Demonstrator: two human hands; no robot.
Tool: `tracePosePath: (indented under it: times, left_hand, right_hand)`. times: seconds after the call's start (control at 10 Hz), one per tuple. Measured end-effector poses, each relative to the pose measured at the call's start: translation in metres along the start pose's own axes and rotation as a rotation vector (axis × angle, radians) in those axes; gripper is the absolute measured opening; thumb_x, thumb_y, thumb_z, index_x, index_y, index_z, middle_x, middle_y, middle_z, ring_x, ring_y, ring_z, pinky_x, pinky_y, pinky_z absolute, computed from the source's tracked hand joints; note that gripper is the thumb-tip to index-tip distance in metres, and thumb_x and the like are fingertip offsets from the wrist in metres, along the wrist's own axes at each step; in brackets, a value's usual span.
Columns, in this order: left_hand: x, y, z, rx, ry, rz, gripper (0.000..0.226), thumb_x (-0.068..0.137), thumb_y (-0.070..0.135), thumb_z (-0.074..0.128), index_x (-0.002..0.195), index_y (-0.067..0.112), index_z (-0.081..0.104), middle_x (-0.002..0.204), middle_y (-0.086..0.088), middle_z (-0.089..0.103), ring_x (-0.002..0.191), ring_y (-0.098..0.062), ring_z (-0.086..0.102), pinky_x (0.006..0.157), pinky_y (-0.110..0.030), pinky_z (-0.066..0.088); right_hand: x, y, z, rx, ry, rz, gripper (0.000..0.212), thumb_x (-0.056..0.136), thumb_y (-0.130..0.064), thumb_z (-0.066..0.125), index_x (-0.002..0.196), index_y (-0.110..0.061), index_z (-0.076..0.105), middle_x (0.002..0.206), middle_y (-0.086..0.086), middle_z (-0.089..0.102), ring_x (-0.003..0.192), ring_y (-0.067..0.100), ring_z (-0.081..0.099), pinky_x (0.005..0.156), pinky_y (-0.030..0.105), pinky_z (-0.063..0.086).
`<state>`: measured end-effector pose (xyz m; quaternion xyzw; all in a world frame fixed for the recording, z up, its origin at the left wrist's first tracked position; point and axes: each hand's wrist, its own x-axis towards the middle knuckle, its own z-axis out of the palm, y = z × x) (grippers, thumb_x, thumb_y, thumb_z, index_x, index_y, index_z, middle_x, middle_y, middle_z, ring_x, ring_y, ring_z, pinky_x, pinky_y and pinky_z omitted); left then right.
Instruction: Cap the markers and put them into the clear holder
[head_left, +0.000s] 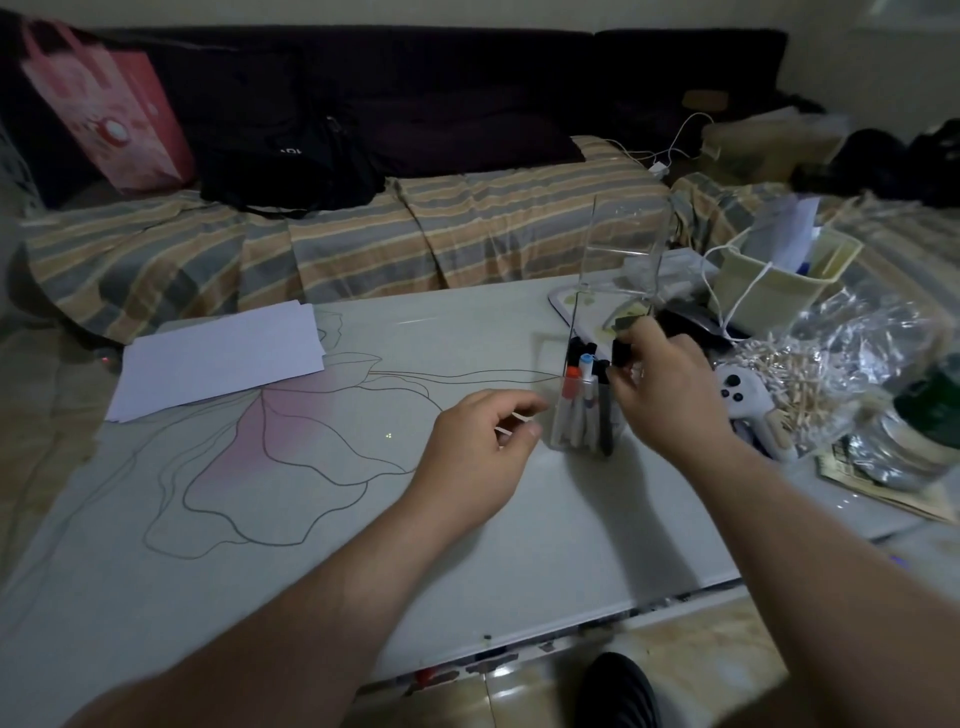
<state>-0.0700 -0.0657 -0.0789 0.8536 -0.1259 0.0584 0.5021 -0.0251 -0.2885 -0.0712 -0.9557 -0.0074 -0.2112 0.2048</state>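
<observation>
Reaching over the clear holder (582, 415) now, the right hand (660, 384) has its grip pinched on a black marker (619, 353) right at the holder's top edge, so this one looks about to drop in. Whether its cap is seated I cannot tell; the fingers hide it. Inside the holder several capped markers already stand upright: a red-capped marker (570, 375), a blue-capped marker (587, 361) and some dark ones behind. Just left of the holder, the left hand (478, 447) hovers with fingers loosely curled, something thin and pale near the fingertips, too blurred to name. No loose markers show on the bench (311, 519) around the holder, so by my read the job is nearly wrapped: this black one goes in and little remains. White paper (218, 358) lies well left of the holder, a clear bag of small sticks (810, 374) to its right.
</observation>
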Motion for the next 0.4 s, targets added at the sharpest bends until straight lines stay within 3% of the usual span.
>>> tracePosePath:
  times: [0.1, 0.2, 0.4]
  left_hand:
    - [0.001, 0.003, 0.003, -0.011, -0.011, 0.011, 0.025, 0.093, 0.019, 0.066, 0.112, 0.032, 0.074, 0.106, 0.019, 0.068, 0.094, 0.001, 0.064, 0.085, -0.014, 0.051]
    - [0.002, 0.006, 0.006, -0.013, -0.030, 0.029, 0.027, 0.093, 0.018, 0.065, 0.113, 0.033, 0.074, 0.107, 0.020, 0.068, 0.095, 0.002, 0.063, 0.085, -0.014, 0.050]
    - [-0.003, 0.008, 0.007, 0.030, -0.026, 0.059, 0.024, 0.093, 0.020, 0.065, 0.112, 0.032, 0.074, 0.107, 0.018, 0.065, 0.094, 0.002, 0.062, 0.087, -0.016, 0.051]
  right_hand:
    - [-0.011, 0.011, 0.014, -0.116, 0.017, -0.021, 0.012, 0.095, -0.029, 0.055, 0.100, -0.019, 0.056, 0.096, 0.004, 0.061, 0.092, 0.027, 0.042, 0.074, 0.045, 0.045]
    - [-0.019, 0.021, 0.025, -0.224, 0.053, -0.052, 0.023, 0.091, -0.030, 0.054, 0.095, -0.012, 0.066, 0.114, 0.007, 0.062, 0.092, 0.031, 0.043, 0.077, 0.044, 0.043]
    - [-0.023, 0.018, 0.020, -0.106, 0.061, 0.019, 0.022, 0.090, -0.024, 0.059, 0.107, -0.014, 0.069, 0.127, 0.005, 0.052, 0.105, 0.029, 0.045, 0.090, 0.043, 0.045]
